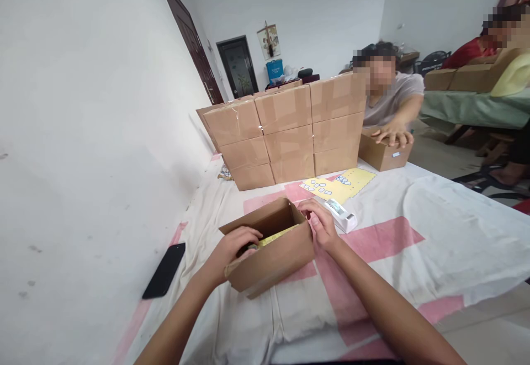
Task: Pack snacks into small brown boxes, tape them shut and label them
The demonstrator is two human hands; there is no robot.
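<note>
An open-topped cardboard box [273, 263] stands before me on the cloth, with something yellow [279, 236] inside it. My left hand [236, 246] reaches over the box's left end, its fingers bent and close to the thumb inside; whatever they hold is hidden. At the far right corner, the curled fingers of my right hand [318, 221] grip the box's edge. A small white device [342, 216], perhaps a label or tape dispenser, lies just beyond that hand.
Behind the box rises a stack of taped cartons [290, 133]. Yellow sheets with white labels [345, 183] lie to their right. A black phone [163, 271] rests by the wall. Across the table, a person's hand [393, 133] presses on another carton [383, 155].
</note>
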